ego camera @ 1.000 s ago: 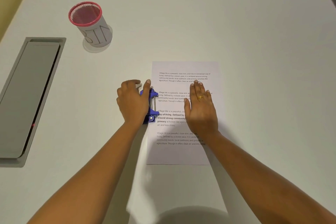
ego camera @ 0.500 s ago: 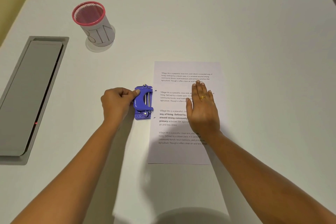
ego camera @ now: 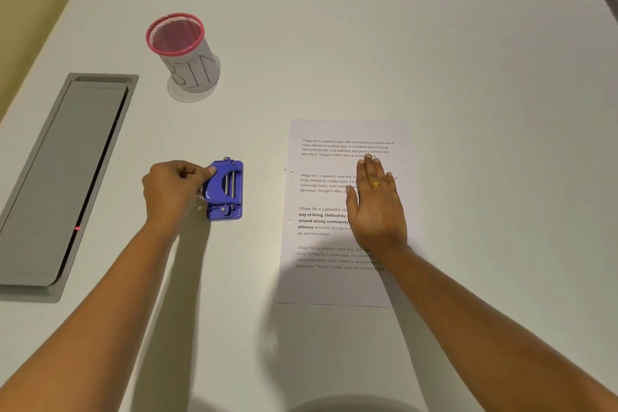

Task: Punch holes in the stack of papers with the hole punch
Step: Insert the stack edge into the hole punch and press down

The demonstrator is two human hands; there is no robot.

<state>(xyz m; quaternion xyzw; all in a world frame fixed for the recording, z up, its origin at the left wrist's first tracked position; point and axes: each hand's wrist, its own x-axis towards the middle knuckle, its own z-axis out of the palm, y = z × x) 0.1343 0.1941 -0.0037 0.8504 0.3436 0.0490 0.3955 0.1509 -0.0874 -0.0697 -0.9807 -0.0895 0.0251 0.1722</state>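
Left hand (ego camera: 174,189) curled, pinching; right hand (ego camera: 376,211) flat, fingers (ego camera: 368,169) straight.

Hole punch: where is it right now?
Head view: the blue hole punch sits on the table left of the stack of papers, apart from its edge, gripped by the left hand; the mesh bin stands behind it.

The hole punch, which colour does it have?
The hole punch is blue, seen best in the head view.
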